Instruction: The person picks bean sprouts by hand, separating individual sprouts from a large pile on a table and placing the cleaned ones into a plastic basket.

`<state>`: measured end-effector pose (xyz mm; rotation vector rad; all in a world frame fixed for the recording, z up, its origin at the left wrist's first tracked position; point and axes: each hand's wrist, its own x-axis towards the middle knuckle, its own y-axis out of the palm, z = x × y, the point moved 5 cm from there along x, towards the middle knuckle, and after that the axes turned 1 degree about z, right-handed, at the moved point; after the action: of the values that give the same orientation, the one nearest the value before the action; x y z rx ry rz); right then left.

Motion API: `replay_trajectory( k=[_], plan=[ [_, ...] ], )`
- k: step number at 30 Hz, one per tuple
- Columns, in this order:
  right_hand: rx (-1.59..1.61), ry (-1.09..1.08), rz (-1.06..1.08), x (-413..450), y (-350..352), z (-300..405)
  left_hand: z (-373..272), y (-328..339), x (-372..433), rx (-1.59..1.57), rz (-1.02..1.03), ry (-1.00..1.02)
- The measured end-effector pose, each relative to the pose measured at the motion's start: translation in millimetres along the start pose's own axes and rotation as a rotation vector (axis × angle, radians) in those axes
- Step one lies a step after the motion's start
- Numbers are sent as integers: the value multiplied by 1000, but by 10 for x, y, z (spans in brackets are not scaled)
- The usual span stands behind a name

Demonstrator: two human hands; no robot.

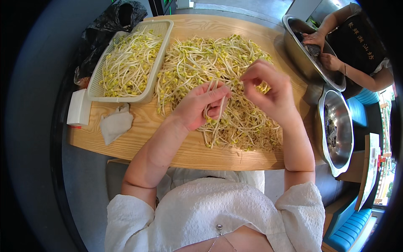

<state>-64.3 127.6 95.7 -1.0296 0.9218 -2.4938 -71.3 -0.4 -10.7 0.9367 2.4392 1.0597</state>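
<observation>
Above a wide heap of soybean sprouts (195, 66) on the wooden table, my left hand (207, 100) holds several sprouts between thumb and fingers, their pale stems hanging down past the palm. Close on its right, my right hand (267, 88) is raised with thumb and forefinger brought near each other at the ends of the held sprouts; whether it pinches one is unclear. Thin brownish root ends (264, 137) lie at the heap's lower right. More sprouts fill a pale plastic basket (153, 82) left of the heap.
A white box (78, 107) and a crumpled white cloth (116, 126) lie below the basket; a black plastic bag (94, 37) is behind it. At right, a co-worker's hands (318, 47) handle dark material in a metal basin (292, 47). A second metal basin (343, 126) holds dark pieces.
</observation>
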Motion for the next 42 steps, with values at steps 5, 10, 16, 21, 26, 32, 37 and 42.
replay_trajectory(
  k=[5, 10, 16, 21, 26, 32, 37, 42],
  plan=[
    [220, 121, 142, -28, -202, 9, -64, 27, 17, -44, 15, 30],
    [14, 88, 644, -208, -47, -40, -162, -33, 25, -92, -60, 162],
    [-405, 125, 473, -215, 126, -187, -282, -152, 16, -94, -219, 331],
    [-298, 124, 420, -185, 382, -186, -314, -267, 18, -223, -113, 365],
    [-351, 87, 330, -148, 494, -241, -372, -324, -10, -192, -102, 414],
    [-399, 33, 156, -99, 496, -326, -398, -284, -35, -171, -120, 440],
    [-422, 34, 207, -107, 505, -336, -387, -272, -14, -182, -106, 436],
    [-336, 16, 29, -18, 217, -219, -407, -223, -36, -66, -125, 440]
  ],
)
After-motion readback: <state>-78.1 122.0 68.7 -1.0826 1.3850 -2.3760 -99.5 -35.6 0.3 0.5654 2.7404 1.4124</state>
